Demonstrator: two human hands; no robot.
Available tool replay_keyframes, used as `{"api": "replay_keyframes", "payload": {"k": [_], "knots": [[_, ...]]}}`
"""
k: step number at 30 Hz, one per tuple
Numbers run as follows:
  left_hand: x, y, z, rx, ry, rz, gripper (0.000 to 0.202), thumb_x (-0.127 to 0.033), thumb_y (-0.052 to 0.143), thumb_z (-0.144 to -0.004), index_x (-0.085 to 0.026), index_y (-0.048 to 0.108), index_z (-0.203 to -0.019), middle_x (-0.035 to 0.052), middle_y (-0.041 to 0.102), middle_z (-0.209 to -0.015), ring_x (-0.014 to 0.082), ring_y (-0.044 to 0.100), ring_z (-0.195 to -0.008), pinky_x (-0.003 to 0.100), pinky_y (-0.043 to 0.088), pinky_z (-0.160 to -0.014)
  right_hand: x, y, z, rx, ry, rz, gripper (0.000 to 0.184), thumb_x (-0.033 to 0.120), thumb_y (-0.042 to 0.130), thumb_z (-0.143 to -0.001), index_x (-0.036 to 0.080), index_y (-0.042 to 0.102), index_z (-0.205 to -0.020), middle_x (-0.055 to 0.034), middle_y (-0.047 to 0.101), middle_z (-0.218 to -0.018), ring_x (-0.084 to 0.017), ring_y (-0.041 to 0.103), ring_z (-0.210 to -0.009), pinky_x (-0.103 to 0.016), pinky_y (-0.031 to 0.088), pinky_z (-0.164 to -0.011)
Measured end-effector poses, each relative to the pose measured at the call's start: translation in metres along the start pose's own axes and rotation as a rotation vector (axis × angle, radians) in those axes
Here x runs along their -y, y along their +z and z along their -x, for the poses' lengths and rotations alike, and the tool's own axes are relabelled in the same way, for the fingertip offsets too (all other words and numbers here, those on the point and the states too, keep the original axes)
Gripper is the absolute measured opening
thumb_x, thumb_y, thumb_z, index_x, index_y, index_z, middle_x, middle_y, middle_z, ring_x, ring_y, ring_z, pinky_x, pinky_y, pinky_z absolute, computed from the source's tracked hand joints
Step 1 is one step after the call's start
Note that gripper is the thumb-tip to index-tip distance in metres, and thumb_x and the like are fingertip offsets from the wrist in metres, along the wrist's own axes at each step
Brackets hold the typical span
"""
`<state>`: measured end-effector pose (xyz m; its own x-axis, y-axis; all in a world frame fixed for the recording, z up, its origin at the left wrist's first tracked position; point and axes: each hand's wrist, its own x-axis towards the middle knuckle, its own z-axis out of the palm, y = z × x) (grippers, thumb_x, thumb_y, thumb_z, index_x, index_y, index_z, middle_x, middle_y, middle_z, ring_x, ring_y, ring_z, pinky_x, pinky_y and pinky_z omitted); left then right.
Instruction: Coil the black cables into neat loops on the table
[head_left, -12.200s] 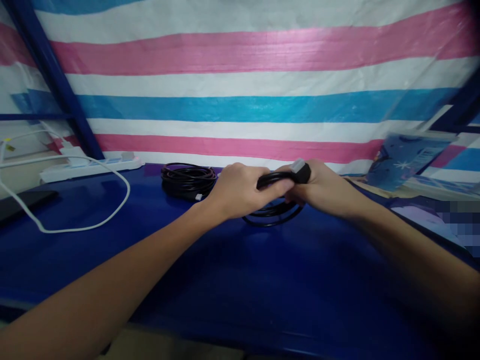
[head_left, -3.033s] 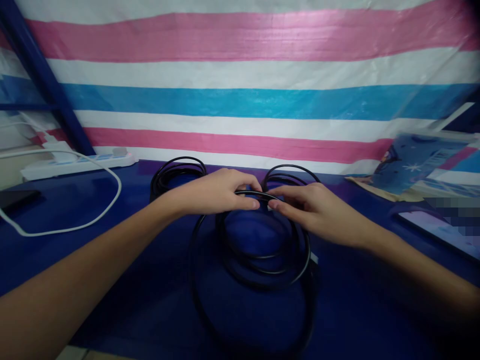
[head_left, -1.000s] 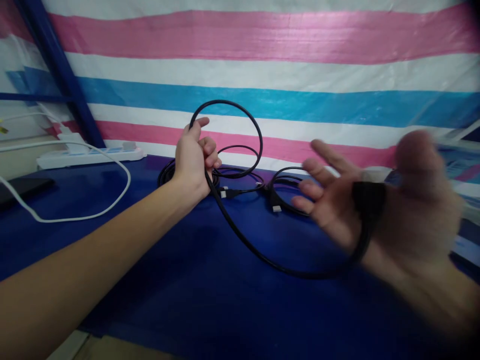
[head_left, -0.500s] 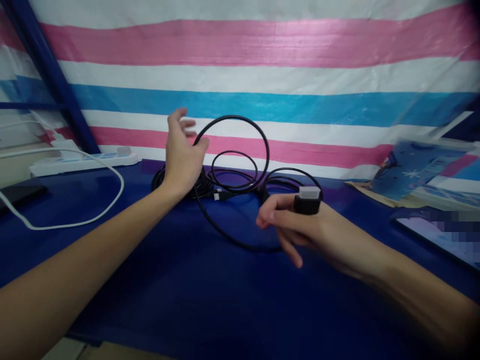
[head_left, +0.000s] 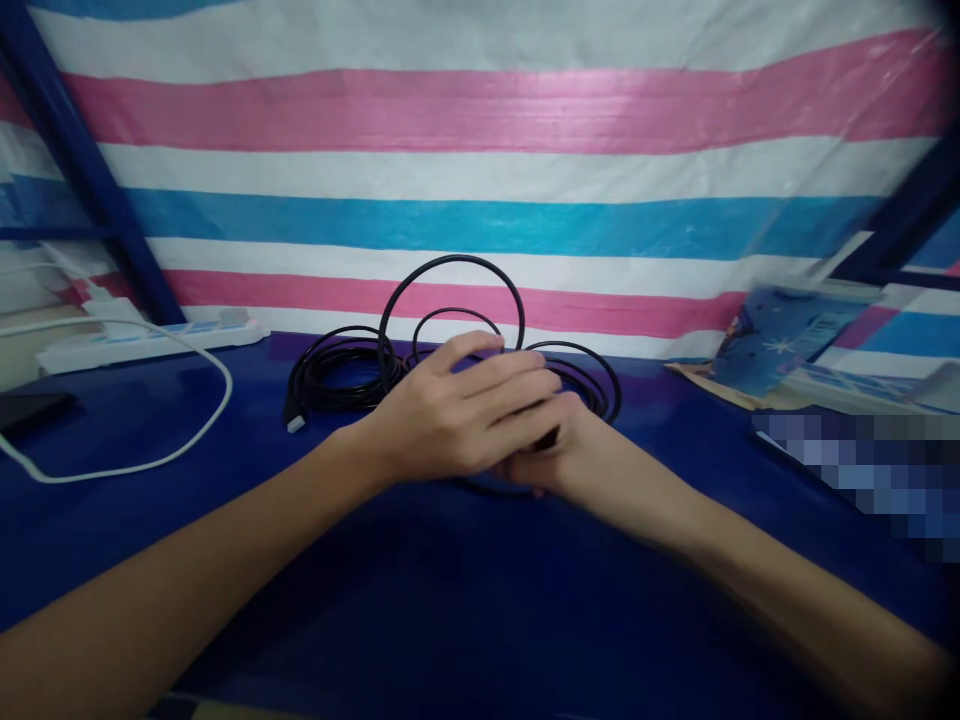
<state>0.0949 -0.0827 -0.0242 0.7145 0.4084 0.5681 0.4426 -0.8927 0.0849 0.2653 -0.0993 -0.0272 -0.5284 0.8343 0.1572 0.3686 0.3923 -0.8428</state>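
Note:
A black cable (head_left: pixel 453 259) stands in a raised loop above the desk, its lower part running behind my hands. My right hand (head_left: pixel 551 455) is closed round the cable, mostly covered by my left. Over it lies my left hand (head_left: pixel 465 415), its fingers bent across the right hand's knuckles where the cable plug was showing. The plug itself is hidden now. Behind my left wrist rests a coiled black cable (head_left: pixel 337 400), with a metal-tipped plug (head_left: pixel 296 423) at its near side. Another coil of black cable (head_left: pixel 611 375) sits behind my right hand.
On the left a white power strip (head_left: pixel 150 345) carries a plugged-in charger, with a white cord (head_left: pixel 217 400) curving over the blue desk (head_left: pixel 450 600). A dark flat object (head_left: pixel 34 410) lies near it. At right are a blue package (head_left: pixel 780 335) and a partly pixelated flat device (head_left: pixel 825 470).
My left hand has come down and right from beside the loop onto my right hand, covering the plug. The raised loop sits slightly lower, and the left coil is now more visible.

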Motion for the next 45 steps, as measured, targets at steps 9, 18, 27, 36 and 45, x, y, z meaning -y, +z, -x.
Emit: {"api": "replay_keyframes", "payload": {"k": [9, 18, 27, 36, 45], "knots": [[0.033, -0.017, 0.002, -0.623, -0.449, 0.054, 0.022, -0.044, 0.06, -0.083, -0.029, 0.065, -0.099, 0.0036, 0.064, -0.08, 0.0242, 0.054, -0.093, 0.034, 0.036, -0.082, -0.006, 0.007, 0.008, 0.314, -0.108, 0.007, 0.017, 0.033, 0.064, -0.083, 0.019, 0.065, -0.093, -0.0043, 0.066, -0.112, -0.018, 0.059, -0.106, -0.031, 0.045, -0.091], [0.017, -0.016, -0.007, -0.317, -0.656, 0.001, 0.058, -0.044, 0.052, -0.086, -0.017, 0.031, -0.04, -0.0011, 0.027, -0.041, 0.01, 0.023, -0.042, 0.03, 0.009, -0.05, -0.016, 0.006, 0.003, 0.119, -0.256, 0.291, 0.025, 0.027, 0.042, -0.096, 0.018, 0.064, -0.103, -0.0046, 0.068, -0.094, -0.015, 0.062, -0.084, -0.026, 0.047, -0.073], [0.02, -0.002, -0.004, 0.058, -0.954, 0.588, 0.047, -0.043, 0.051, -0.081, -0.016, 0.058, -0.044, 0.0028, 0.046, -0.039, 0.0088, 0.039, -0.038, 0.024, 0.028, -0.045, -0.026, -0.007, -0.001, -0.052, -0.345, 0.46, 0.016, 0.026, 0.052, -0.091, 0.018, 0.056, -0.105, -0.0054, 0.064, -0.102, -0.018, 0.06, -0.093, -0.03, 0.045, -0.083], [0.012, 0.018, 0.0, 0.157, -1.067, 1.148, 0.022, -0.025, 0.043, -0.077, -0.014, 0.06, -0.071, 0.003, 0.059, -0.064, 0.0097, 0.053, -0.051, 0.021, 0.038, -0.047, -0.039, -0.001, -0.007, -0.245, -0.521, 0.602, 0.052, 0.037, 0.06, -0.088, 0.019, 0.051, -0.135, -0.0126, 0.05, -0.127, -0.022, 0.05, -0.12, -0.037, 0.044, -0.099], [0.015, 0.017, 0.0, -0.014, -0.993, 0.846, 0.046, -0.055, 0.049, -0.082, -0.02, 0.063, -0.109, 0.0086, 0.067, -0.098, 0.0186, 0.059, -0.079, 0.027, 0.041, -0.061, -0.027, -0.002, -0.01, -0.219, -0.308, -0.016, 0.029, 0.04, 0.051, -0.094, 0.023, 0.064, -0.113, -0.0033, 0.058, -0.133, -0.015, 0.054, -0.122, -0.03, 0.039, -0.107]]}}
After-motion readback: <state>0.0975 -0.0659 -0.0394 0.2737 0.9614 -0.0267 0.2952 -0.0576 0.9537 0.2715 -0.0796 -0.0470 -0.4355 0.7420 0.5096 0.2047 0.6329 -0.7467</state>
